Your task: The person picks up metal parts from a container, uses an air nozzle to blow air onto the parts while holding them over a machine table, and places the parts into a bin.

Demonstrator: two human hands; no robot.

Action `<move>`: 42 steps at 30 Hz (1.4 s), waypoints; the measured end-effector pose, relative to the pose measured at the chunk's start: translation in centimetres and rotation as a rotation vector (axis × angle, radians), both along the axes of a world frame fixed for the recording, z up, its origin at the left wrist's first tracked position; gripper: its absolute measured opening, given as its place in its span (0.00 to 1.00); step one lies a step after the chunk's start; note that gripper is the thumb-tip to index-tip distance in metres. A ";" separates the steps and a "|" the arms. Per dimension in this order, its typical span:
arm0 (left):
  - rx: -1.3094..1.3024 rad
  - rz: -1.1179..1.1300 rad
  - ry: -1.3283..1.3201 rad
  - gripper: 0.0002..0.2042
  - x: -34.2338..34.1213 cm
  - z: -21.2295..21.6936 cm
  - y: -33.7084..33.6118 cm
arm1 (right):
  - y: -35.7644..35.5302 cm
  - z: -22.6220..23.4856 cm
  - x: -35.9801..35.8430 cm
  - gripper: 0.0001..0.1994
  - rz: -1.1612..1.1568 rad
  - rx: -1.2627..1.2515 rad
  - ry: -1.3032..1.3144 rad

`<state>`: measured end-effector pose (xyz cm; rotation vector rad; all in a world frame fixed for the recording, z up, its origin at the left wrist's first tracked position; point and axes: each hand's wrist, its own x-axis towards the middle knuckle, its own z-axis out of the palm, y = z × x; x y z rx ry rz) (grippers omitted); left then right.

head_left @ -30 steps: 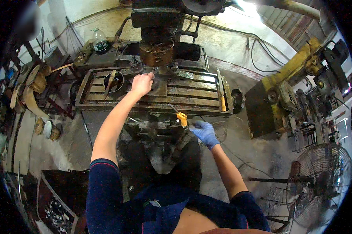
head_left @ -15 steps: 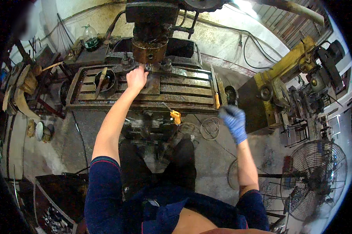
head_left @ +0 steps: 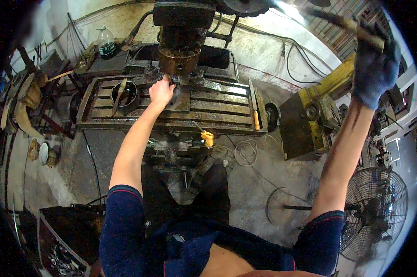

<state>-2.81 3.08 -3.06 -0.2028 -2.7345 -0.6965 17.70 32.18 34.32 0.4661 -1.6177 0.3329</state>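
Milling machine worktop [head_left: 217, 108], slotted and oily, sits ahead of you beneath the machine's round cutter head [head_left: 179, 57]. Your bare left hand [head_left: 162, 90] rests on the worktop just below that head, fingers curled down onto a flat metal piece [head_left: 177, 99]; whether they grip it cannot be told. Your gloved right hand [head_left: 372, 69] is raised high, well right of the head, closed around a long lever handle [head_left: 344, 23]. Left of the head, a dark round bowl [head_left: 125, 93] holds a tool. An orange-handled crank [head_left: 207, 137] hangs off the worktop's front edge. A standing fan [head_left: 372, 214] is far right.
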 end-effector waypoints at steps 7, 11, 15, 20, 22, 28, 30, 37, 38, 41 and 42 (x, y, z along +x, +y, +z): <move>-0.029 0.008 0.063 0.14 -0.2 -0.7 -0.6 | -0.6 -11.6 2.5 0.15 0.520 -0.459 -0.248; -0.046 0.008 0.080 0.15 -0.2 -0.5 -0.1 | -0.3 -13.4 2.9 0.09 0.591 -0.529 -0.218; -0.071 0.012 0.047 0.15 -0.2 -0.3 -0.1 | -0.1 -13.3 3.1 0.10 0.564 -0.507 -0.237; -0.040 0.028 0.038 0.16 0.1 -0.2 -0.6 | -1.5 -14.8 2.6 0.14 0.752 -0.538 -0.256; -0.025 0.010 0.028 0.14 0.3 0.0 -0.8 | -0.8 -15.1 2.6 0.16 0.797 -0.556 -0.264; 0.020 -0.172 -0.004 0.11 3.0 2.1 -3.4 | -1.5 -16.1 2.6 0.14 0.767 -0.620 -0.193; -0.013 -0.233 -0.038 0.11 3.9 3.4 -4.7 | -1.5 -16.7 2.7 0.15 0.786 -0.654 -0.209; -0.150 -0.430 -0.111 0.14 8.6 9.6 -10.1 | -2.3 -17.6 2.6 0.17 0.709 -0.736 -0.162; -0.186 -0.440 -0.110 0.14 9.6 10.3 -11.4 | -2.4 -17.8 2.6 0.17 0.693 -0.784 -0.173; -0.250 -0.449 -0.085 0.14 12.5 12.0 -15.4 | -2.0 -18.5 2.0 0.17 0.796 -0.628 -0.106; -0.252 -0.430 -0.116 0.14 14.3 13.6 -16.6 | -1.8 -18.8 2.1 0.17 0.803 -0.681 -0.141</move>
